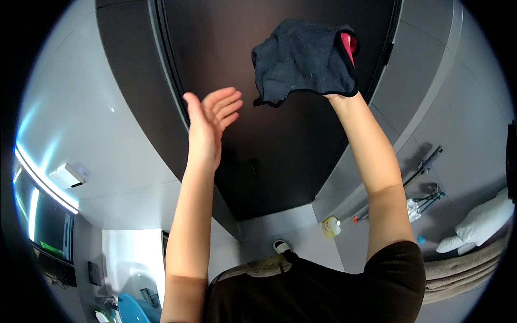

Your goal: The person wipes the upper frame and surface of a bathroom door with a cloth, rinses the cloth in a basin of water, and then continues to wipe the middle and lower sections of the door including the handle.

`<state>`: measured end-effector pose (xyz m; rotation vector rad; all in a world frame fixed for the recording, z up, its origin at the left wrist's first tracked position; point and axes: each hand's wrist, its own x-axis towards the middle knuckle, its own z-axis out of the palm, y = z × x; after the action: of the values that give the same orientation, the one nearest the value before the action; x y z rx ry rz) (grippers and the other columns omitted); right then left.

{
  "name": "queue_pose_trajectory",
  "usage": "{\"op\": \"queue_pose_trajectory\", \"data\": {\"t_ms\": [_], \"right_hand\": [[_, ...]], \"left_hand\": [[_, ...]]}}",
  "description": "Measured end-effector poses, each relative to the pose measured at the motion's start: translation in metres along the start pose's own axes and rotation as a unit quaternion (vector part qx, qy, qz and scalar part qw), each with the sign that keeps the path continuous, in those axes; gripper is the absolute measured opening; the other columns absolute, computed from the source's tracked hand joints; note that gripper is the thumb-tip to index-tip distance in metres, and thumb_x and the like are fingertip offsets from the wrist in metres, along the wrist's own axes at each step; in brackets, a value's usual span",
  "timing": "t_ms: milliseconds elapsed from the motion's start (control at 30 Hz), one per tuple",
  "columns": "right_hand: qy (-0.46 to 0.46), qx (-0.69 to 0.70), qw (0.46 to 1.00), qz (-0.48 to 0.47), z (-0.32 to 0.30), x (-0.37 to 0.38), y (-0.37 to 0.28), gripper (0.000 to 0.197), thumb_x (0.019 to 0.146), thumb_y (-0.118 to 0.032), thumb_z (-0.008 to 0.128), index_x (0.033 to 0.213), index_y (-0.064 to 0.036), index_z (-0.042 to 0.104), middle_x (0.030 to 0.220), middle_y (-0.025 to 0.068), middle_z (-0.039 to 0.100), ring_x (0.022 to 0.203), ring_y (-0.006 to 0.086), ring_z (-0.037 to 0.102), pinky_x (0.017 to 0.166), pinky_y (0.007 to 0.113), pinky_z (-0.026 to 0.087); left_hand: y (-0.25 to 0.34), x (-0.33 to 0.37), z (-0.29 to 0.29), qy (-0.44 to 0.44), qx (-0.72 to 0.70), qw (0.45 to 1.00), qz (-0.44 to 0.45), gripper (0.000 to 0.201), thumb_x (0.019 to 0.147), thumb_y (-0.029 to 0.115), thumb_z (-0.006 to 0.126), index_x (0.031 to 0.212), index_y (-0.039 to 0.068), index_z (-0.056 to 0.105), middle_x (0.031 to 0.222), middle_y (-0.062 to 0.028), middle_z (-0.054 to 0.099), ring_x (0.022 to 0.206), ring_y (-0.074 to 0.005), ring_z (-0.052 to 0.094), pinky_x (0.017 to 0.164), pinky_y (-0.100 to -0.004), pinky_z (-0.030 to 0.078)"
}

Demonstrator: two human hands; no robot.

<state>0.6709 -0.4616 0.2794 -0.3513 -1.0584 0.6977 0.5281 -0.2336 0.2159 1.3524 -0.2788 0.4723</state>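
My left hand (211, 121) is raised in front of the dark door, holding nothing, its thumb apart from the outstretched fingers. To the right, my right hand (340, 97) holds up a dark grey cloth garment (301, 59) with black edging. The cloth hangs over this hand and hides most of it; only the wrist and the heel of the hand show below its lower edge. A red-pink inner side shows at the opening on the garment's right end. Between the garment and my left hand there is a gap.
A dark brown door (269, 161) stands ahead between grey walls. On the floor at right is a bottle of yellow liquid (331, 226). A rail (423, 168), a white cloth (482, 220) and beige towels (463, 274) line the right side. At lower left are a washbasin (121, 253) and a blue basin (131, 308).
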Motion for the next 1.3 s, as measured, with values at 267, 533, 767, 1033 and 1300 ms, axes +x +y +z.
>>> {"op": "queue_pose_trajectory", "data": {"t_ms": [267, 533, 767, 1033, 1300], "right_hand": [[0.109, -0.782, 0.613, 0.032, 0.002, -0.039, 0.027, 0.071, 0.090, -0.061, 0.040, 0.135, -0.0062, 0.042, 0.137, 0.0182, 0.044, 0.125, 0.0310, 0.045, 0.095, 0.041, 0.047], [0.382, -0.334, 0.852, 0.130, -0.001, -0.077, 0.015, 0.064, 0.093, -0.058, 0.037, 0.124, -0.0041, 0.053, 0.122, 0.0168, 0.057, 0.109, 0.0273, 0.057, 0.089, 0.036, 0.050], [0.270, -0.463, 0.826, 0.172, -0.061, -0.129, -0.003, 0.030, 0.097, -0.034, 0.044, 0.104, -0.0098, 0.061, 0.102, 0.0088, 0.066, 0.096, 0.0201, 0.061, 0.088, 0.038, 0.043], [0.098, -0.593, 0.788, 0.133, -0.049, -0.139, 0.031, 0.033, 0.089, -0.015, 0.053, 0.118, 0.0005, 0.054, 0.105, 0.0076, 0.061, 0.096, 0.0176, 0.057, 0.084, 0.029, 0.045], [0.139, -0.579, 0.804, 0.014, -0.069, -0.172, 0.040, 0.017, 0.087, -0.009, 0.054, 0.101, -0.0025, 0.061, 0.075, 0.0025, 0.061, 0.066, 0.0122, 0.058, 0.060, 0.026, 0.047]], "left_hand": [[-0.012, -0.019, 0.049, -0.067, -0.200, 0.946, -0.247, 0.104, 0.084, 0.076, 0.006, 0.136, -0.009, 0.034, 0.137, -0.0259, 0.041, 0.131, -0.0372, 0.035, 0.110, -0.0479, 0.022], [-0.040, 0.006, 0.052, 0.035, -0.304, 0.943, -0.128, 0.025, 0.097, 0.016, 0.044, 0.113, -0.001, 0.053, 0.111, -0.0123, 0.063, 0.101, -0.0238, 0.063, 0.093, -0.0368, 0.048], [-0.057, 0.009, 0.073, 0.027, -0.242, 0.961, -0.134, 0.029, 0.096, 0.015, 0.046, 0.119, -0.001, 0.054, 0.107, -0.0116, 0.064, 0.099, -0.0244, 0.063, 0.090, -0.0328, 0.047], [-0.066, -0.012, 0.131, -0.153, -0.113, 0.978, -0.082, 0.033, 0.088, 0.043, 0.057, 0.093, 0.011, 0.064, 0.094, -0.0029, 0.061, 0.086, -0.0155, 0.057, 0.070, -0.0308, 0.046], [-0.102, -0.021, 0.152, -0.279, -0.068, 0.955, -0.076, 0.037, 0.092, 0.037, 0.055, 0.104, 0.003, 0.064, 0.097, -0.0055, 0.064, 0.094, -0.0155, 0.057, 0.086, -0.0307, 0.045]]}}
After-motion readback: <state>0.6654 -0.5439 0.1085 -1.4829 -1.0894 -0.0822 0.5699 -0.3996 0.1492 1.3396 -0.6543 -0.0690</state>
